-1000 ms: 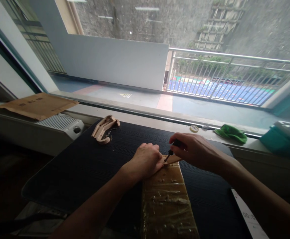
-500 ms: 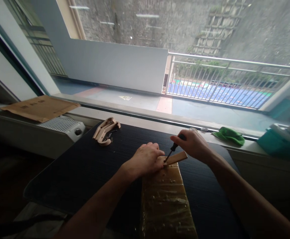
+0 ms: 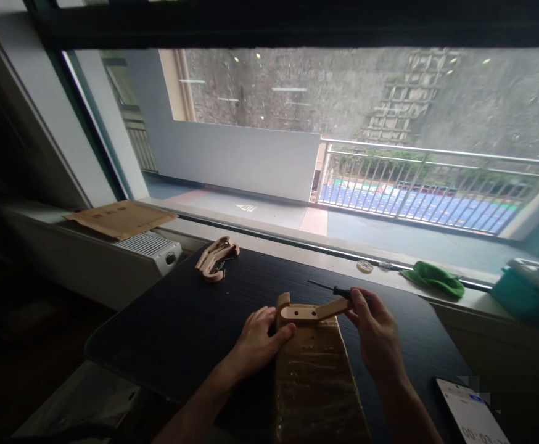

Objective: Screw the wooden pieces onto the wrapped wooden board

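A pale wooden hook [image 3: 306, 312] with two dark screw holes lies across the far end of a block wrapped in clear tape [image 3: 316, 376]. Its curved tip points up at the left. My left hand [image 3: 263, 339] rests along the block's left edge, fingers spread, thumb on top beside the hook. In my right hand [image 3: 374, 327] is a screwdriver [image 3: 342, 292], held sideways above the hook with its shaft pointing left. My right fingers also meet the hook's raised right end; whether they grip it I cannot tell.
More wooden hooks [image 3: 216, 256] with several screws lie at the table's back left. A phone [image 3: 470, 410] lies at right. A tape roll [image 3: 364, 266] and green cloth [image 3: 433, 279] are on the sill, near a teal container [image 3: 523, 293]. A brown envelope [image 3: 124, 219] tops the radiator.
The screwdriver has come out of the hook's hole and turned sideways. My left hand has slid off the hook to the block's edge. The view has tilted up and shifted left.
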Demonstrator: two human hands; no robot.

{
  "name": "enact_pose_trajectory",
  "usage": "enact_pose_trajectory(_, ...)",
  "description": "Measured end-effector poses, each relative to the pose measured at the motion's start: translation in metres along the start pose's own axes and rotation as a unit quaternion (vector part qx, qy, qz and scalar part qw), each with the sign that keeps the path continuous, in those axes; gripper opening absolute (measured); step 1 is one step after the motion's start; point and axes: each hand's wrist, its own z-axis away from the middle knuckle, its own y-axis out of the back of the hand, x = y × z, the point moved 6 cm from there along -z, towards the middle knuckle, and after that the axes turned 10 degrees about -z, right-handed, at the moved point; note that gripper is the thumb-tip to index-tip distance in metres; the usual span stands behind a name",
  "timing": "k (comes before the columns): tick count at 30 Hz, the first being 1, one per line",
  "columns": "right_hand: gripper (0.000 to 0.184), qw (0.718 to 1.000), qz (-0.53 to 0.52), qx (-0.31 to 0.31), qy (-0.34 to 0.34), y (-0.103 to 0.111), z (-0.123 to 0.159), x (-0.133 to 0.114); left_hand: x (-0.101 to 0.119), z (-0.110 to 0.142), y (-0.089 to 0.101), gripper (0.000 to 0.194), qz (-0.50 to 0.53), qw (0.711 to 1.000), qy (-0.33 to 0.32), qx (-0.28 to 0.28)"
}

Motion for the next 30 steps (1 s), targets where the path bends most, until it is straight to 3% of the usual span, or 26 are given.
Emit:
enact_pose_trajectory(2, 0.034, 0.999, -0.013, 0.024, 0.031, -0.002, 0.008, -0.005, 0.004, 0.002, -0.001, 0.043, 0.139, 0.99, 0.024, -0.001)
enact_pose_trajectory(6, 0.031, 0.988, -0.088, 0.082, 0.095, 0.002, 0.028, -0.018, 0.01, -0.001, -0.004, 0.046, 0.385, 0.922, 0.022, -0.026)
enact_pose_trajectory(7, 0.031, 0.985, -0.104, 0.09, 0.104, 0.006, 0.032, -0.019, 0.012, -0.005, 0.001, 0.051, 0.425, 0.905, 0.008, -0.033)
enact_pose_trajectory(10, 0.036, 0.985, -0.101, 0.107, 0.095, 0.026, 0.042, -0.013, 0.017, -0.027, 0.032, 0.063, 0.439, 0.897, -0.034, -0.047)
enact_pose_trajectory(13, 0.046, 0.985, -0.09, 0.142, 0.024, 0.054, 0.052, 0.009, 0.029, -0.054, 0.072, 0.072, 0.36, 0.927, -0.07, -0.075)
enact_pose_trajectory(16, 0.052, 0.982, -0.133, 0.113, -0.069, 0.065, 0.061, 0.037, 0.053, -0.075, 0.09, 0.056, 0.149, 0.97, -0.158, -0.113)
enact_pose_trajectory(17, 0.051, 0.978, -0.163, 0.095, -0.093, 0.064, 0.064, 0.045, 0.059, -0.08, 0.087, 0.05, 0.07, 0.973, -0.174, -0.137)
enact_pose_trajectory(20, 0.047, 0.958, -0.254, 0.035, -0.129, 0.054, 0.07, 0.061, 0.068, -0.096, 0.073, 0.046, -0.007, 0.973, -0.165, -0.158)
enact_pose_trajectory(24, 0.051, 0.953, -0.271, 0.017, -0.134, 0.049, 0.071, 0.071, 0.063, -0.115, 0.058, 0.078, -0.084, 0.974, -0.134, -0.162)
enact_pose_trajectory(26, 0.048, 0.961, -0.243, 0.025, -0.128, 0.052, 0.069, 0.074, 0.058, -0.122, 0.056, 0.094, -0.107, 0.973, -0.121, -0.166)
enact_pose_trajectory(28, 0.046, 0.979, -0.174, 0.033, -0.103, 0.055, 0.067, 0.074, 0.054, -0.127, 0.056, 0.097, -0.116, 0.97, -0.121, -0.175)
enact_pose_trajectory(30, 0.046, 0.999, -0.026, 0.042, -0.018, 0.057, 0.063, 0.065, 0.052, -0.13, 0.057, 0.094, -0.117, 0.968, -0.125, -0.182)
